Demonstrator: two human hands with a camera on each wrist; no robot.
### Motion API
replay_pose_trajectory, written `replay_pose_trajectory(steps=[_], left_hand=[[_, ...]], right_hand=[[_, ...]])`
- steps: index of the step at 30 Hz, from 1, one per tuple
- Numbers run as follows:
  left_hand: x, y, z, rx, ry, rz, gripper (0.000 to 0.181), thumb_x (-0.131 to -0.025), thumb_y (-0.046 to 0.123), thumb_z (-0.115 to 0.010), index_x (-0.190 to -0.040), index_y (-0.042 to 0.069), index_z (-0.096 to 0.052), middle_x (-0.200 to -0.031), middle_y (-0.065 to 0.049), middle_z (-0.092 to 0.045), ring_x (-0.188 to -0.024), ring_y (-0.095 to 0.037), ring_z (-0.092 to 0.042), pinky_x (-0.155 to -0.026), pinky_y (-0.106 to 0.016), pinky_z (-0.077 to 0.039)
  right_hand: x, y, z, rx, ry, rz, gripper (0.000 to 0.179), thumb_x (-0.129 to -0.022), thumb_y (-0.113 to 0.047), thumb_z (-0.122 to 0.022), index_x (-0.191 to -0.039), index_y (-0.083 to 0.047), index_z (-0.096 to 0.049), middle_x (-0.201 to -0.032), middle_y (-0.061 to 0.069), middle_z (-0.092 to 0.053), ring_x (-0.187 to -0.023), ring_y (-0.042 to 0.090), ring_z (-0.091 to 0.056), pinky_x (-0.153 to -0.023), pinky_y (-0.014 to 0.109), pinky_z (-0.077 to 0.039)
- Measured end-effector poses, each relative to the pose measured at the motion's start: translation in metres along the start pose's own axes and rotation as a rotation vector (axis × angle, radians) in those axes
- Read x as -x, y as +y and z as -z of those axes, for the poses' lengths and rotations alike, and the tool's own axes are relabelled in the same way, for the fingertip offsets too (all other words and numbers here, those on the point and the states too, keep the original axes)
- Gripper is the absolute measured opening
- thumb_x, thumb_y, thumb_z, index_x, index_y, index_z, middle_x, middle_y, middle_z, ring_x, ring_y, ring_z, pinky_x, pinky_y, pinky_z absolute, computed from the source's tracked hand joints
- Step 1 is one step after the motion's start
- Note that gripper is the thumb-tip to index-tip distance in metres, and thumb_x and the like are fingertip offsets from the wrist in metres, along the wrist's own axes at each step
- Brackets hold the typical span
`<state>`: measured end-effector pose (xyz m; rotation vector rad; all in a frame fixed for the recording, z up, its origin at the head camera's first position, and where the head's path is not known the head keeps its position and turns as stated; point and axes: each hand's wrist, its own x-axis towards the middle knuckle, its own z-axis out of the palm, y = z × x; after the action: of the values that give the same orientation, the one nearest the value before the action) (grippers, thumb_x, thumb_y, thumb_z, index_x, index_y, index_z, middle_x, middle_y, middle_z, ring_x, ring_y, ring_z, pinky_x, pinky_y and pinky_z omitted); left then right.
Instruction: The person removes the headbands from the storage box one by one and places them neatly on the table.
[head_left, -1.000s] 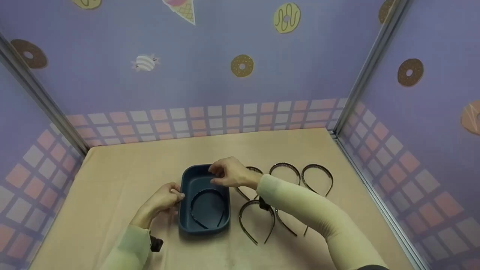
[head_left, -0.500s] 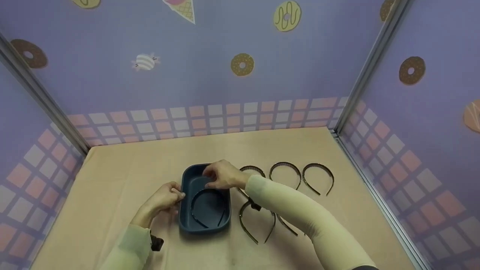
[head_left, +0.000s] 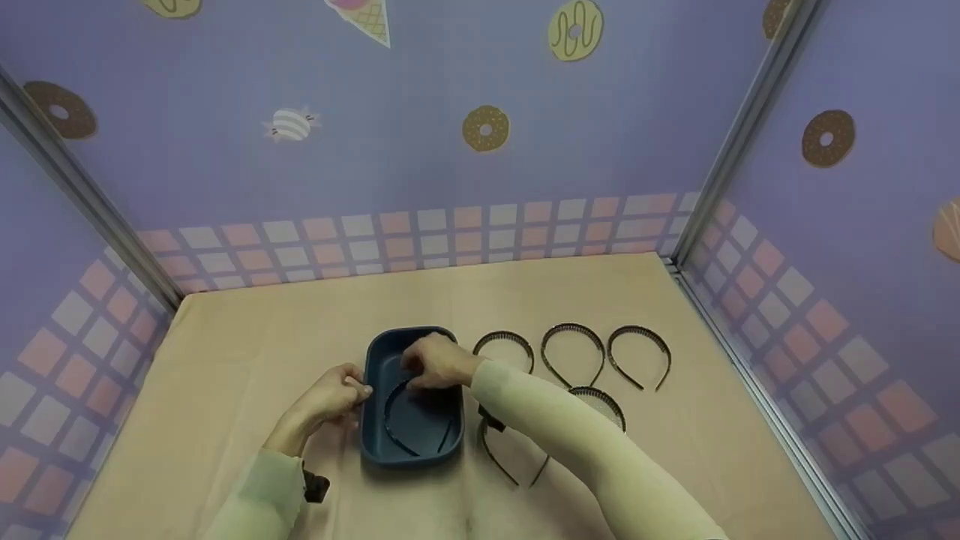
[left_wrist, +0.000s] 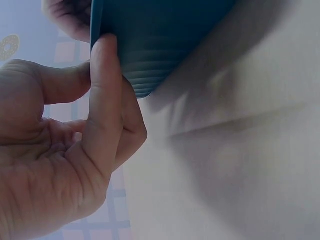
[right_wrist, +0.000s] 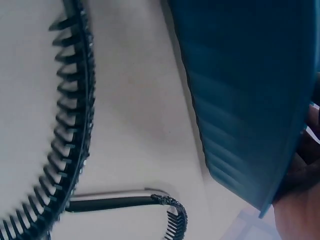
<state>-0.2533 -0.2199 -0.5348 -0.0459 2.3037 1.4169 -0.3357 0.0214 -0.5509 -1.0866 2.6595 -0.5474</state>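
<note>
A dark blue rectangular tray (head_left: 371, 450) stands on the cloth-covered table. My left hand (head_left: 330, 395) pinches its left rim between thumb and fingers, as the tray wall (left_wrist: 150, 55) in the left wrist view also shows. Inside the tray lies a dark headband (head_left: 391, 431), its arch towards the far end. My right hand (head_left: 440, 361) reaches over the right rim into the tray, thumb by the headband's arch. Its bent fingers stay apart from the thumb, and part of the arch is hidden. In the right wrist view the tray wall (right_wrist: 240, 100) hides most of that hand.
Several toothed dark headbands lie right of the tray, among them a far-right headband (head_left: 667, 360), a middle headband (head_left: 571, 327) and a near headband (head_left: 487, 450) partly under the right arm. Patterned walls (head_left: 427, 150) enclose the table (head_left: 247, 330) at the back and sides.
My right hand has moved left and down, from above the tray's far right part to the headband's arch. My left hand keeps its hold on the rim.
</note>
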Motion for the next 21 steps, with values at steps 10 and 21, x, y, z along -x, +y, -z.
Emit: replay_pose_trajectory(steps=[10, 21], left_hand=[[-0.001, -0.002, 0.000, -0.026, 0.017, -0.011, 0.013, -0.111, 0.011, -0.060, -0.114, 0.003, -0.050, -0.084, 0.000, -0.048, -0.072, -0.014, -0.051, -0.058, -0.028, -0.061], [0.000, -0.002, -0.001, -0.015, 0.026, -0.020, 0.013, -0.109, 0.010, -0.062, -0.113, 0.003, -0.051, -0.085, 0.000, -0.051, -0.076, -0.016, -0.056, -0.061, -0.031, -0.061]], right_hand=[[-0.010, -0.004, -0.006, 0.019, -0.015, -0.036, 0.031, -0.097, -0.029, -0.091, -0.123, -0.014, -0.085, -0.116, 0.001, -0.085, -0.101, 0.011, -0.073, -0.092, 0.027, -0.063], [-0.012, -0.007, -0.015, 0.124, -0.027, -0.046, 0.013, -0.098, -0.025, -0.090, -0.105, -0.015, -0.086, -0.097, 0.000, -0.081, -0.086, 0.012, -0.068, -0.077, 0.028, -0.059]])
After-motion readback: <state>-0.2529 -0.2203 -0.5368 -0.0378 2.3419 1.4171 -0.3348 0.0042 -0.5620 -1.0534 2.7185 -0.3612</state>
